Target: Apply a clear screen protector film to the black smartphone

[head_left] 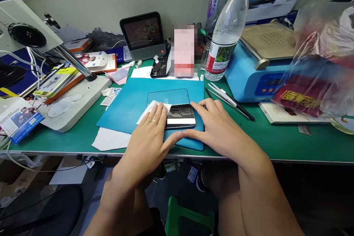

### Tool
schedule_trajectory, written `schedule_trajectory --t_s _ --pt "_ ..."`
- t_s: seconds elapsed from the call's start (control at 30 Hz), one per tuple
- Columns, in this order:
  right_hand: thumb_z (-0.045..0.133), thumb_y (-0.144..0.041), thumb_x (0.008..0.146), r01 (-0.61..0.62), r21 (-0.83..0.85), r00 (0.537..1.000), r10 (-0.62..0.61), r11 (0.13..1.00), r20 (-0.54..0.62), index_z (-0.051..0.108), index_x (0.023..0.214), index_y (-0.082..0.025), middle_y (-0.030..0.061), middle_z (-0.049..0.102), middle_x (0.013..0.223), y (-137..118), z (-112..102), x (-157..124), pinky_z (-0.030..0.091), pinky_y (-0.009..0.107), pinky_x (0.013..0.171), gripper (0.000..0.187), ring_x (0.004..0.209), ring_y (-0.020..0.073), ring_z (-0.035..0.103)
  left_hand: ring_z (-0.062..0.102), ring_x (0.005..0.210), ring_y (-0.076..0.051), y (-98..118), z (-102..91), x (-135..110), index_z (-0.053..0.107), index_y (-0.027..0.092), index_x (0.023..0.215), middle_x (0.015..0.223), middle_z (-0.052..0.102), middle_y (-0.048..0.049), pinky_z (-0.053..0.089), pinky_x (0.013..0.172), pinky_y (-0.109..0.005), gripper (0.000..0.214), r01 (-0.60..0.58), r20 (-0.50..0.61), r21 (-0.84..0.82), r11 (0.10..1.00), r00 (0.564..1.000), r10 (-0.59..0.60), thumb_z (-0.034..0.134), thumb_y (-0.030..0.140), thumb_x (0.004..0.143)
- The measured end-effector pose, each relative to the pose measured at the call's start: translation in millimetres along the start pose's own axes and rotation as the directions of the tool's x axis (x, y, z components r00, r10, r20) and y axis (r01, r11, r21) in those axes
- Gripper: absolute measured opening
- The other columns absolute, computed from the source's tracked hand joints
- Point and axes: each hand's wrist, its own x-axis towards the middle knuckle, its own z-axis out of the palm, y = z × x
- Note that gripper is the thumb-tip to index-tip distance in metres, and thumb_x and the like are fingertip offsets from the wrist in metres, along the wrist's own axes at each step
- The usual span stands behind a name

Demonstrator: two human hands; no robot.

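A phone (181,121) lies flat on a blue mat (127,107), its screen dark with a white band along the near side. My left hand (148,138) rests flat, fingers stretched out, over a folded white wipe (166,107) that covers the phone's left end. At the right end, my right hand (214,127) brackets the phone, with the index finger at its far corner and the thumb by the near edge. The two thumbs come close together in front of the phone. A thin dark-edged outline of a clear sheet (167,96) shows on the mat behind.
Several pen-like tools (232,101) lie right of the mat. A red-capped bottle (224,40) stands before a blue machine (249,73); a plastic bag (312,81) is farther right. Behind the mat sit a smart display (143,35) and another phone (159,67). A white stand base (69,107) is at left.
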Motion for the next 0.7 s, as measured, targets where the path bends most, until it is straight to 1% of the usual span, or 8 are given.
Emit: schedule_trajectory --t_s 0.07,0.17,0.27,0.4,0.53,0.63,0.7 --pt "0.074 -0.064 0.081 -0.006 0.000 1.000 0.006 1.000 0.003 0.056 0.147 -0.017 0.0156 0.060 0.133 0 0 1 0.051 0.052 0.106 0.083 0.125 0.0371 0.054 0.025 0.159 -0.034 -2 1.7 -4 0.034 -0.004 0.159 0.167 0.031 -0.0241 0.032 0.127 -0.053 0.095 0.048 -0.009 0.027 0.998 0.999 -0.048 0.010 0.070 0.104" --pt "0.075 -0.063 0.081 -0.011 -0.004 1.000 0.011 1.000 0.001 0.056 0.147 -0.018 0.0155 0.060 0.135 0 1 1 0.052 0.051 0.105 0.083 0.125 0.0371 0.053 0.028 0.157 -0.037 0 4.8 -8 0.034 -0.007 0.158 0.165 0.033 -0.0290 0.035 0.125 -0.054 0.098 0.129 -0.034 0.058 0.990 0.991 -0.127 0.011 0.071 0.104" --pt "0.075 -0.063 0.080 -0.006 -0.011 1.000 0.006 1.000 -0.011 0.055 0.148 -0.018 0.0157 0.060 0.134 1 3 1 0.051 0.051 0.105 0.084 0.124 0.0374 0.054 0.028 0.157 -0.040 4 6.4 -10 0.035 -0.009 0.156 0.164 0.033 -0.0325 0.036 0.124 -0.056 0.098 0.148 -0.063 0.072 0.986 0.988 -0.144 0.012 0.071 0.104" --pt "0.073 -0.064 0.082 0.000 -0.015 1.000 -0.001 1.000 -0.011 0.057 0.146 -0.016 0.0165 0.060 0.133 0 3 2 0.051 0.052 0.104 0.082 0.123 0.0372 0.054 0.029 0.156 -0.041 10 6.4 -11 0.036 -0.012 0.154 0.162 0.034 -0.0357 0.036 0.124 -0.056 0.103 0.155 -0.073 0.099 0.983 0.986 -0.148 0.007 0.072 0.103" --pt "0.070 -0.064 0.084 0.011 -0.022 1.000 -0.011 1.000 -0.011 0.056 0.147 -0.016 0.0170 0.060 0.133 1 3 1 0.051 0.052 0.103 0.081 0.121 0.0375 0.054 0.028 0.156 -0.042 19 7.6 -9 0.034 -0.012 0.155 0.162 0.033 -0.0363 0.036 0.124 -0.057 0.106 0.117 -0.058 0.087 0.989 0.992 -0.112 0.009 0.076 0.101" --pt "0.065 -0.066 0.086 0.036 -0.045 0.999 -0.038 0.998 -0.037 0.044 0.156 -0.016 0.0181 0.060 0.131 3 7 0 0.051 0.054 0.101 0.089 0.121 0.0390 0.053 0.027 0.157 -0.042 29 10.3 -2 0.034 -0.012 0.155 0.163 0.031 -0.0351 0.034 0.124 -0.059 0.110 0.058 -0.062 0.032 0.998 0.997 -0.056 0.012 0.080 0.098" --pt "0.059 -0.068 0.089 0.055 -0.068 0.996 -0.060 0.996 -0.067 0.032 0.162 -0.012 0.0195 0.060 0.128 5 11 -1 0.051 0.054 0.099 0.096 0.119 0.0392 0.053 0.024 0.158 -0.040 36 11.7 4 0.034 -0.010 0.156 0.165 0.029 -0.0324 0.032 0.126 -0.058 0.112 0.021 -0.065 -0.020 1.000 0.998 -0.022 0.014 0.083 0.096"
